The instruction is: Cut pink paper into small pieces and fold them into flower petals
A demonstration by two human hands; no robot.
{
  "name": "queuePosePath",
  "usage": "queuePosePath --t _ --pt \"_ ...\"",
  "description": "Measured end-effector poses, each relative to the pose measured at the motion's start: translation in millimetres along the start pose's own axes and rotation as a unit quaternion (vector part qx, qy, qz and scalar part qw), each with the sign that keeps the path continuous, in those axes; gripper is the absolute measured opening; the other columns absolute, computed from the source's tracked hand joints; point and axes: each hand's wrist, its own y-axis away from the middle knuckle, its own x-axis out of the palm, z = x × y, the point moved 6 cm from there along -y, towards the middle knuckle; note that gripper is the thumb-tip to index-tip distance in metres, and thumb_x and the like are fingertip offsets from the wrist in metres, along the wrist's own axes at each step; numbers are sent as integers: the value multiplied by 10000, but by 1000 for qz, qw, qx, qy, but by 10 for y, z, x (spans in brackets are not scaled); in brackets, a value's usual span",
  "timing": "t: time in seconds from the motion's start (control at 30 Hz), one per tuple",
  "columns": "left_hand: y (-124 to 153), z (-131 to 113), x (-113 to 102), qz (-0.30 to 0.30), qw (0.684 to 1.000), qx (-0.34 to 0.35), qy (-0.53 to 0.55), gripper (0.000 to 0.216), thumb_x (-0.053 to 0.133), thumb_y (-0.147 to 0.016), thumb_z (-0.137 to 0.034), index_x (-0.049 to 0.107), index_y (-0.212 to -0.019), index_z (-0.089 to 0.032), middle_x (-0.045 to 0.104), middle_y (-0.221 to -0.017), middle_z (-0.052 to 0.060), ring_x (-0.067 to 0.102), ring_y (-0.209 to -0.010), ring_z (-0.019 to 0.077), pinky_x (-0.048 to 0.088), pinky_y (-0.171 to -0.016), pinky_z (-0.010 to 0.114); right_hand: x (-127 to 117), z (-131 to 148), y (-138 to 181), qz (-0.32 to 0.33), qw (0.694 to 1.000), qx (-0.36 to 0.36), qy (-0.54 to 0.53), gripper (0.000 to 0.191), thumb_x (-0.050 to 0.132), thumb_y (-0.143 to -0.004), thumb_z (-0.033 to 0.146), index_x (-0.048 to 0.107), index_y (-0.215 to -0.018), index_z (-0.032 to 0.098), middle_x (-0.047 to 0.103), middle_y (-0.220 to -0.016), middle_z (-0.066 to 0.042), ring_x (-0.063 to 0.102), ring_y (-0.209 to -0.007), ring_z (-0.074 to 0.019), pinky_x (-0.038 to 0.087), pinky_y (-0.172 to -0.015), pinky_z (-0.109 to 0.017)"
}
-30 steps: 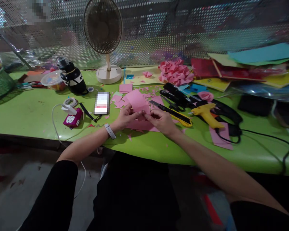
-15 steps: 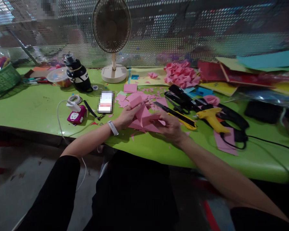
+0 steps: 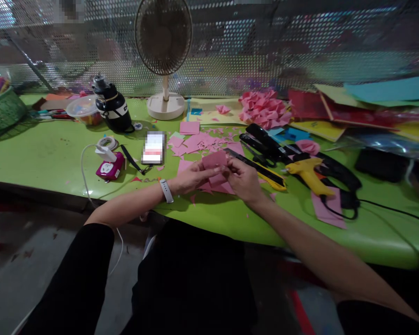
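Note:
My left hand (image 3: 192, 179) and my right hand (image 3: 242, 179) meet over the near part of the green table (image 3: 49, 158). Both pinch a small folded piece of pink paper (image 3: 214, 160) held just above the table. A larger pink sheet (image 3: 223, 187) lies flat under my hands. Loose pink paper scraps (image 3: 199, 142) lie scattered just beyond them. A white band sits on my left wrist.
Right of my hands lie a yellow-and-black utility knife (image 3: 261, 172), black scissors (image 3: 263, 139) and a yellow glue gun (image 3: 309, 172) with a black cord. A phone (image 3: 152, 149), pink charger (image 3: 108, 168), black bottle (image 3: 111, 109), fan (image 3: 164, 56), folded pink pieces (image 3: 263, 109) and coloured paper sheets (image 3: 370, 102) stand further off.
The pink sheet was large and open a second ago. It has been folded down between my hands and is now a small piece pinched by both.

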Motion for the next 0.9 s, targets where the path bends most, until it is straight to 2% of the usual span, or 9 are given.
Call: queuePosePath --t 0.13,0.27,0.47,0.6,0.9 --pt "-53 101 -92 -33 999 -7 14 441 900 -695 -390 743 -1039 -163 739 -1001 63 656 -863 133 509 -921 340 19 35 6 1 1000 5 -12 464 643 -860 691 632 -784 233 639 -742 -24 563 -646 -166 479 -602 -312" --pt "-79 133 -143 -55 998 -8 26 390 879 -729 -393 743 -1017 -168 738 -1012 73 659 -878 151 522 -942 362 16 42 -9 -17 1000 21 -11 550 644 -806 768 573 -674 239 555 -630 -5 490 -571 -148 444 -520 -296" --pt "-72 128 -125 -49 999 -11 14 297 814 -813 -373 732 -1008 -164 731 -998 85 669 -881 164 538 -966 393 42 -16 -23 -6 997 65 -47 572 670 -746 807 569 -669 250 545 -599 7 529 -508 -153 471 -461 -305" --pt "-69 126 -114 -47 998 -18 22 257 786 -846 -343 731 -1021 -163 727 -1008 87 670 -898 162 531 -973 384 43 -26 -19 -5 997 62 -47 562 671 -763 790 559 -664 248 565 -597 6 567 -504 -160 478 -463 -308" --pt "-69 128 -115 -35 999 -14 35 344 851 -776 -383 749 -1026 -170 743 -1020 79 678 -900 157 526 -983 372 34 -58 -8 -5 998 48 -37 521 674 -798 748 564 -686 251 579 -620 5 576 -529 -163 506 -508 -321"
